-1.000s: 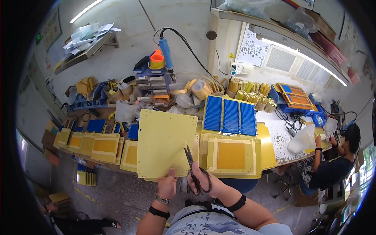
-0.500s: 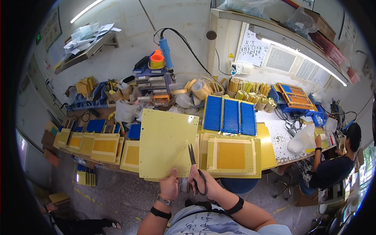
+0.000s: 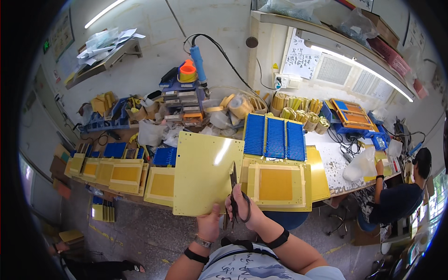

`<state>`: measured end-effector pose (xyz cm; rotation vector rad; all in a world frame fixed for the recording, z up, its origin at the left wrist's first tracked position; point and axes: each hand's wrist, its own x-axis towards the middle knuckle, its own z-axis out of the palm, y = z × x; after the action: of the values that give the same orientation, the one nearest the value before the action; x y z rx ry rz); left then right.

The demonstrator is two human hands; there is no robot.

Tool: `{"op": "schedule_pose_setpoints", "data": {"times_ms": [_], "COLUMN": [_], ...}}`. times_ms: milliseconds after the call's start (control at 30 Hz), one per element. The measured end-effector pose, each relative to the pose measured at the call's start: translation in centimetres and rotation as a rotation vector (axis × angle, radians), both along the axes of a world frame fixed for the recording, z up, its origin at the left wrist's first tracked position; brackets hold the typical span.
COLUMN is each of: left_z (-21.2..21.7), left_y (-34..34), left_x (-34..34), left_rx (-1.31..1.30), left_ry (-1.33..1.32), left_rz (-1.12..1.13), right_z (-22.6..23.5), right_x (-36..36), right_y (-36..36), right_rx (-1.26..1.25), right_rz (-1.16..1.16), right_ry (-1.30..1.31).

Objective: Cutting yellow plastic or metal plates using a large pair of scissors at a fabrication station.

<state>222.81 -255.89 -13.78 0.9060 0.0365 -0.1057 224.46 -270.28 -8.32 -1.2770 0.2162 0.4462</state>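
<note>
My left hand [image 3: 208, 226] grips the lower edge of a flat yellow sheet [image 3: 205, 170], its thumb lying on the front face. The sheet is held up and slightly tilted, with small holes along its edges and a bright reflection on it. In my right hand [image 3: 241, 207] is a pair of dark scissors [image 3: 234, 179], blades pointing up at the sheet's right edge. Whether the blades touch the sheet, I cannot tell. Behind to the right lies a taped yellow panel [image 3: 275, 184] with an amber middle, and above it stand blue ribbed strips [image 3: 254, 135].
More taped panels [image 3: 126, 173] line the bench at left. Tape rolls [image 3: 240, 106] and a stack of small drawers [image 3: 190, 103] stand behind. A blue cylindrical tool [image 3: 198, 64] hangs above them. At far right a co-worker [image 3: 403, 196] sits beside a clear plastic bag [image 3: 358, 168].
The sheet and my left hand have shifted a little to the right. My right hand has turned the scissors more upright, bringing their blades from the sheet's face to its right edge.
</note>
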Motion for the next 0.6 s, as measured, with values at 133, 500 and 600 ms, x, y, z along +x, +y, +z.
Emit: {"op": "schedule_pose_setpoints", "data": {"times_ms": [133,500,600], "left_z": [0.2,-3.5,-3.6], "left_y": [-0.1,0.1,-0.2], "left_x": [-0.4,-0.9,-0.8], "left_rx": [0.016,0.052,0.048], "left_ry": [-0.026,0.048,0.07], "left_rz": [-0.022,0.02,0.05], "right_z": [0.4,-0.7,-0.9], "right_x": [0.1,-0.5,-0.5], "right_y": [-0.1,0.6,0.5], "right_rx": [-0.026,-0.095,-0.132], "right_rz": [-0.029,-0.108,-0.131], "right_ry": [0.044,0.049,0.029]}}
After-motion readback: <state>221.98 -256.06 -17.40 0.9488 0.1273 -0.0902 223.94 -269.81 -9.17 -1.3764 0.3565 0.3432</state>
